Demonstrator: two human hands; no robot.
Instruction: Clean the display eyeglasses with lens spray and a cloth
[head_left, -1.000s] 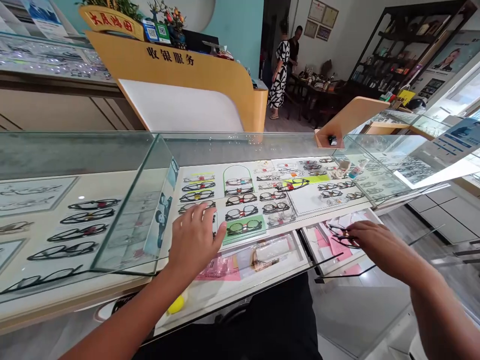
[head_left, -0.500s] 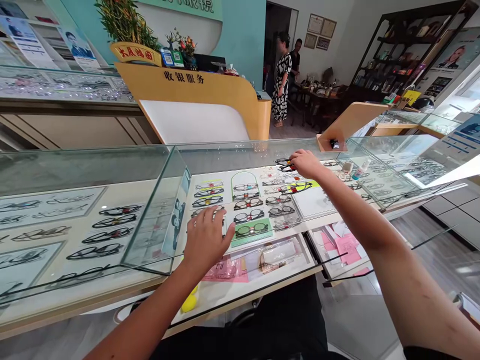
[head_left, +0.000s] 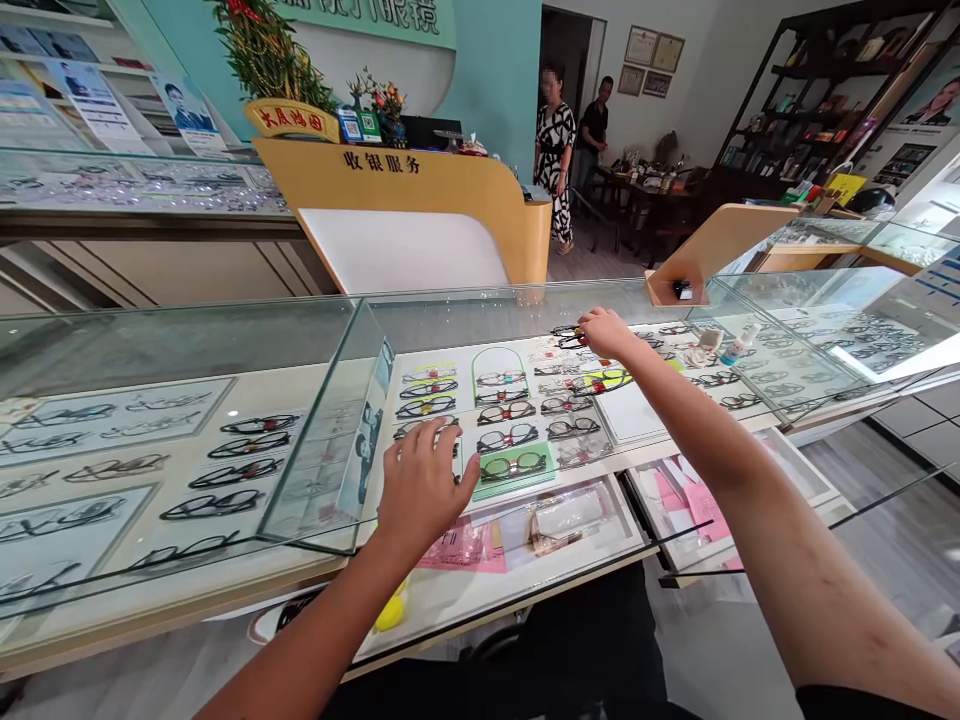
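Note:
My right hand (head_left: 604, 334) reaches to the back of the glass display case (head_left: 480, 292), its fingers closed on a pair of dark eyeglasses (head_left: 567, 338). Below that hand lie black eyeglasses (head_left: 602, 381) with a red tag over a yellow-green patch. My left hand (head_left: 426, 482) hovers over or rests at the case's front edge, palm down with fingers apart and nothing in it; contact is hard to judge. Close by its thumb, round-framed glasses (head_left: 513, 465) sit on a green tray. Several more frames stand in columns between my hands.
An open drawer (head_left: 585, 560) under the case holds pink papers and clear bags; a second drawer (head_left: 750, 550) is at right. A glass divider (head_left: 319, 420) stands left of my left hand. A wooden-backed mirror or stand (head_left: 720, 250) sits on the case. Two people are near the doorway.
The view has shifted slightly, so the case appears a little further right and lower. My right hand still holds the eyeglasses, near the same spot. One person in the background has turned.

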